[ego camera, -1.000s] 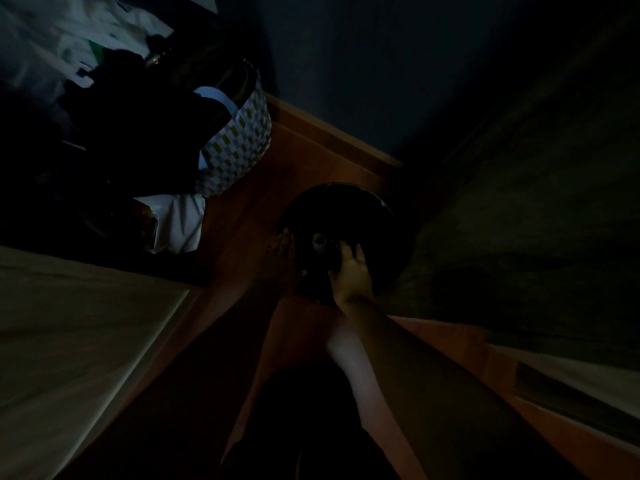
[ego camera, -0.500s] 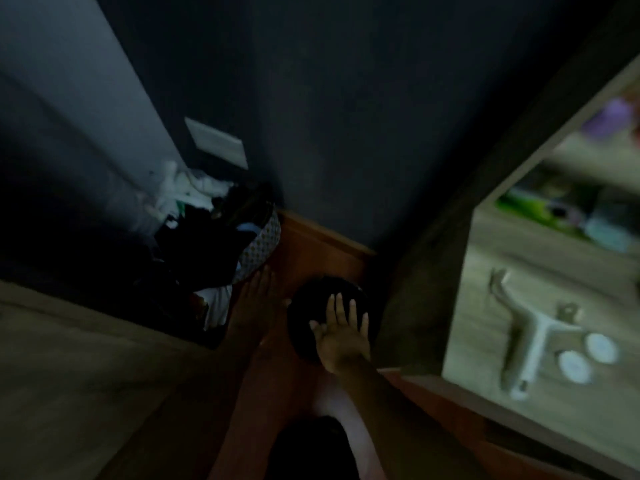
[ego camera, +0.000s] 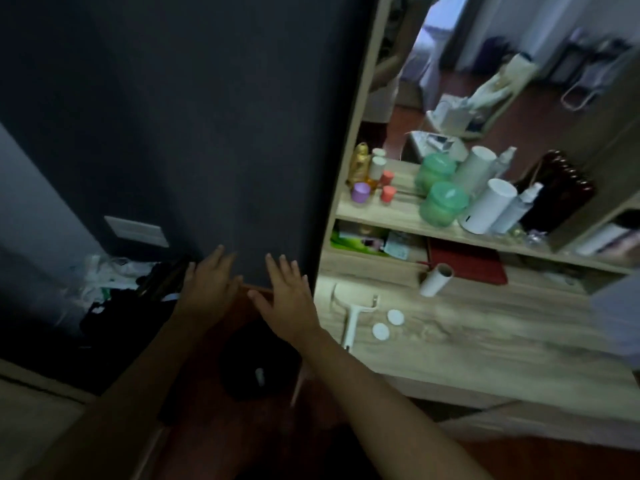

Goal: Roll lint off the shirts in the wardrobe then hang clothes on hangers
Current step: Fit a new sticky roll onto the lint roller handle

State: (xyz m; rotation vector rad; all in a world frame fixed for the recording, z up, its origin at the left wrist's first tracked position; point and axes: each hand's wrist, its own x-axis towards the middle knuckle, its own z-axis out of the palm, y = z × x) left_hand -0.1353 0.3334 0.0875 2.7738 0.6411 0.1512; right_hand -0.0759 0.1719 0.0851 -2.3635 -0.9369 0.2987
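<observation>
Lint roller handle (ego camera: 352,316) lies just right of the empty right hand (ego camera: 287,303).

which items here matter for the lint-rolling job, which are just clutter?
Job-related:
lint roller handle, bare, lying on the desk
paper roll beside it
two white round caps
left hand and right hand, both empty

Lying about:
green jar
white cylinder
purple cup
mirror
dark round bin on the floor
</observation>
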